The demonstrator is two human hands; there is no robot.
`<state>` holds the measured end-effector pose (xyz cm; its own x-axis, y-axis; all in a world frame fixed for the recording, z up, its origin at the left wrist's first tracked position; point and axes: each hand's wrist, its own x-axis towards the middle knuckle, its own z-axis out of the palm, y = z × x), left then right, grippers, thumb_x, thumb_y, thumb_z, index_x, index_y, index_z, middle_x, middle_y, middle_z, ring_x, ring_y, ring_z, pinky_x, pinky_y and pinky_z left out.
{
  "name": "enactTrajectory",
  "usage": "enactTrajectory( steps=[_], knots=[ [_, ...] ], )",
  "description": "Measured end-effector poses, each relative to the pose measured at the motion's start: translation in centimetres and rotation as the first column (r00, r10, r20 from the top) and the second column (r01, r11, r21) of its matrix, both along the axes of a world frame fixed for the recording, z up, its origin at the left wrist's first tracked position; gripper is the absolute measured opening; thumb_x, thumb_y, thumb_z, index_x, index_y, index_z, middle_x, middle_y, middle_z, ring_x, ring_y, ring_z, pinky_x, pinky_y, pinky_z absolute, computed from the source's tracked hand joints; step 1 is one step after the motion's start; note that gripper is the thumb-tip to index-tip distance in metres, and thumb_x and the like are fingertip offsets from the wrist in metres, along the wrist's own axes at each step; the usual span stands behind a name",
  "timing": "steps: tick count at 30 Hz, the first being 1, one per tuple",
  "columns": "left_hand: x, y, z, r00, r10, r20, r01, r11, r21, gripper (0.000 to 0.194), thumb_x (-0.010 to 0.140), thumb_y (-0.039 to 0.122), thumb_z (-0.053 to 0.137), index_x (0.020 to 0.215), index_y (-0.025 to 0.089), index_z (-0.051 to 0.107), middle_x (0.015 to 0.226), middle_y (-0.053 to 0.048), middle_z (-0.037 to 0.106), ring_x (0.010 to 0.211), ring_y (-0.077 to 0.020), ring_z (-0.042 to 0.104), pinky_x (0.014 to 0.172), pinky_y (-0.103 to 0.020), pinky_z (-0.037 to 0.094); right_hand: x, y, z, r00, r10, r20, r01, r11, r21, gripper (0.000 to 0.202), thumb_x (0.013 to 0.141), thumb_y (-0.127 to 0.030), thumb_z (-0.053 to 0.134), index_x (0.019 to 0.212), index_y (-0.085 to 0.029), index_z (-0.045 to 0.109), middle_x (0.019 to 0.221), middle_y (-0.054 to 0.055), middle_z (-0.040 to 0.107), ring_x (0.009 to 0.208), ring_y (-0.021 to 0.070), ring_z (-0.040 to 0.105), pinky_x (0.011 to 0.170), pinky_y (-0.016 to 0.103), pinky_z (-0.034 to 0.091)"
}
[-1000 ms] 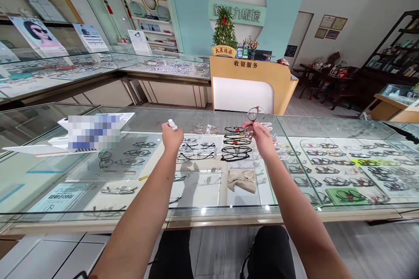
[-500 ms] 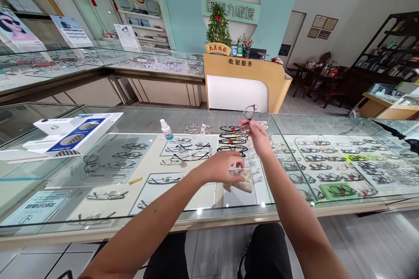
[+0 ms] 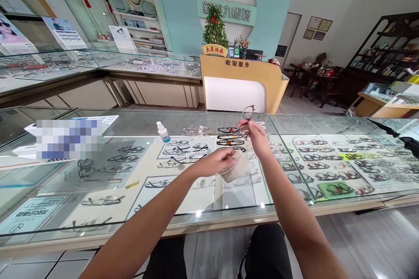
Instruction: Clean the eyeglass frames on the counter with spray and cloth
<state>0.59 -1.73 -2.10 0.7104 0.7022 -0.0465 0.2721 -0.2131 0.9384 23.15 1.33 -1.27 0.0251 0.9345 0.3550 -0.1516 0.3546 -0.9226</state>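
A pair of eyeglasses (image 3: 248,113) with a thin brownish frame is held up above the glass counter. My right hand (image 3: 257,135) is closed on it at the bridge and lower lens, one lens standing above the other. To the left and lower, my left hand (image 3: 218,162) has its fingers closed on a beige cloth (image 3: 236,169), which hangs from them over the counter top. A few black-framed glasses (image 3: 230,136) lie in a column just behind the left hand, partly covered by it.
A white spray bottle (image 3: 163,132) stands on the glass counter (image 3: 196,216) to the left. Farther left lies an open white box (image 3: 29,150), partly blurred out. Many frames are displayed under the glass. Beyond is a wooden cashier desk (image 3: 283,87) with a plant (image 3: 214,30).
My left hand has taken hold of the beige cloth and lifted it off the counter, shifting slightly left. My right hand keeps the eyeglasses almost in place. The view has tilted slightly.
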Motion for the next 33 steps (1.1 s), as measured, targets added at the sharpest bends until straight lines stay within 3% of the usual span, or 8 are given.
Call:
enactTrajectory(
  steps=[3, 5, 9, 14, 19, 25, 29, 33],
  knots=[
    [-0.5, 0.9, 0.2, 0.922, 0.3, 0.244, -0.226, 0.93, -0.288, 0.055, 0.082, 0.065, 0.09, 0.109, 0.02, 0.074, 0.096, -0.005, 0.075, 0.085, -0.019, 0.067, 0.073, -0.028, 0.047, 0.0, -0.1, 0.1, 1.0, -0.002, 0.007, 0.002, 1.0, 0.003, 0.044, 0.102, -0.062, 0.063, 0.109, -0.024, 0.082, 0.115, 0.007, 0.082, 0.093, 0.0204, 0.066, 0.078, 0.033, 0.048],
    [-0.7, 1.2, 0.5, 0.848, 0.434, 0.304, -0.28, 0.854, -0.44, 0.057, 0.073, 0.059, 0.099, 0.108, 0.02, 0.077, 0.102, -0.006, 0.079, 0.091, -0.0206, 0.072, 0.075, -0.028, 0.051, 0.0, -0.1, 0.1, 1.0, 0.009, 0.001, -0.009, 1.0, -0.003, 0.043, 0.103, -0.061, 0.062, 0.109, -0.024, 0.083, 0.115, 0.007, 0.082, 0.092, 0.0202, 0.065, 0.078, 0.033, 0.047],
    [-1.1, 1.8, 0.8, 0.778, 0.547, 0.307, -0.314, 0.763, -0.565, 0.055, 0.069, 0.034, 0.104, 0.116, 0.02, 0.079, 0.109, -0.009, 0.084, 0.096, -0.025, 0.079, 0.079, -0.032, 0.06, 0.1, -0.2, 0.1, 1.0, 0.02, 0.016, -0.02, 1.0, -0.003, 0.043, 0.103, -0.061, 0.062, 0.111, -0.024, 0.083, 0.116, 0.008, 0.082, 0.095, 0.0221, 0.066, 0.077, 0.034, 0.048],
    [-1.2, 2.6, 0.6, 0.622, 0.669, 0.407, -0.323, 0.693, -0.645, 0.044, 0.076, 0.011, 0.091, 0.118, 0.014, 0.079, 0.109, -0.013, 0.086, 0.106, -0.0294, 0.083, 0.092, -0.039, 0.066, -0.4, -1.0, 0.5, 0.994, 0.105, 0.042, -0.106, 0.994, 0.006, 0.039, 0.106, -0.058, 0.062, 0.109, -0.026, 0.084, 0.116, 0.007, 0.081, 0.098, 0.0232, 0.066, 0.08, 0.035, 0.049],
    [-1.2, 2.9, 0.9, 0.543, 0.644, 0.539, -0.225, 0.73, -0.645, 0.049, 0.088, 0.008, 0.079, 0.136, 0.014, 0.075, 0.121, -0.014, 0.085, 0.114, -0.0276, 0.082, 0.103, -0.039, 0.064, -1.2, -2.1, 1.3, 0.959, 0.234, 0.16, -0.231, 0.972, -0.036, 0.044, 0.105, -0.063, 0.064, 0.105, -0.024, 0.085, 0.111, 0.007, 0.08, 0.094, 0.0228, 0.065, 0.092, 0.037, 0.052],
    [-1.6, 2.9, 1.1, 0.556, 0.556, 0.617, -0.148, 0.797, -0.585, 0.06, 0.087, 0.008, 0.076, 0.147, 0.012, 0.07, 0.122, -0.015, 0.085, 0.116, -0.0301, 0.081, 0.102, -0.04, 0.061, -1.6, -2.7, 1.9, 0.917, 0.296, 0.268, -0.295, 0.954, -0.045, 0.05, 0.104, -0.069, 0.063, 0.102, -0.024, 0.085, 0.109, 0.007, 0.08, 0.1, 0.0246, 0.065, 0.099, 0.039, 0.049],
    [-1.9, 3.3, 0.9, 0.549, 0.52, 0.654, -0.118, 0.823, -0.555, 0.063, 0.078, 0.005, 0.074, 0.14, 0.012, 0.073, 0.122, -0.015, 0.085, 0.124, -0.0335, 0.078, 0.108, -0.045, 0.058, -1.4, -2.5, 1.8, 0.895, 0.324, 0.307, -0.328, 0.944, -0.04, 0.051, 0.107, -0.067, 0.06, 0.105, -0.023, 0.084, 0.11, 0.007, 0.079, 0.103, 0.0245, 0.064, 0.101, 0.038, 0.047],
    [-2.2, 3.6, 1.1, 0.576, 0.457, 0.677, -0.088, 0.859, -0.505, 0.058, 0.063, 0.001, 0.067, 0.118, 0.012, 0.08, 0.116, -0.013, 0.085, 0.116, -0.0315, 0.078, 0.101, -0.041, 0.059, -1.4, -2.4, 1.4, 0.879, 0.351, 0.322, -0.347, 0.935, -0.071, 0.051, 0.107, -0.067, 0.061, 0.106, -0.022, 0.085, 0.108, 0.007, 0.078, 0.098, 0.0231, 0.062, 0.094, 0.036, 0.047]
  ],
)
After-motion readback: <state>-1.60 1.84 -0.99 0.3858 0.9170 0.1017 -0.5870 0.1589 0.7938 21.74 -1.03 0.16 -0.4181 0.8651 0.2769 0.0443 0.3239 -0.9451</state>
